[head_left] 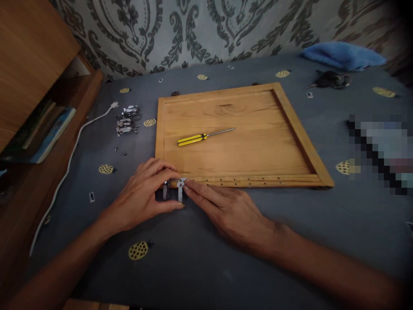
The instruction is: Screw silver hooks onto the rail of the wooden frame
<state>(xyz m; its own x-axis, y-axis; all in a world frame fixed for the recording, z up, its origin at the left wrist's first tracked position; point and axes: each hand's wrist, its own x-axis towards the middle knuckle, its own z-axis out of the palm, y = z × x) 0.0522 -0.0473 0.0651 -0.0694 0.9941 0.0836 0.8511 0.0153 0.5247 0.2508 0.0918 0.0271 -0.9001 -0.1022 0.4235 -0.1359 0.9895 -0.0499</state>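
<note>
A framed wooden panel (226,142) lies flat on the cloth, with a row of small dark holes along its near rail. At the left part of that rail is a small silver metal bracket (180,185), its curved arm hanging over the near edge. My left hand (138,193) is curled round it, fingers above and thumb below. The fingertips of my right hand (232,209) are pressed together against its right side. A second metal bracket (165,190) shows just left of it, inside the left hand's grip. On the panel rests a yellow-and-black screwdriver (193,139).
Several more metal brackets (128,120) lie left of the panel, with two screws (120,151) nearer me. A white cable (73,153) runs beside the wooden shelf (64,103). At the back right are a blue cloth (343,56) and a dark object (329,80).
</note>
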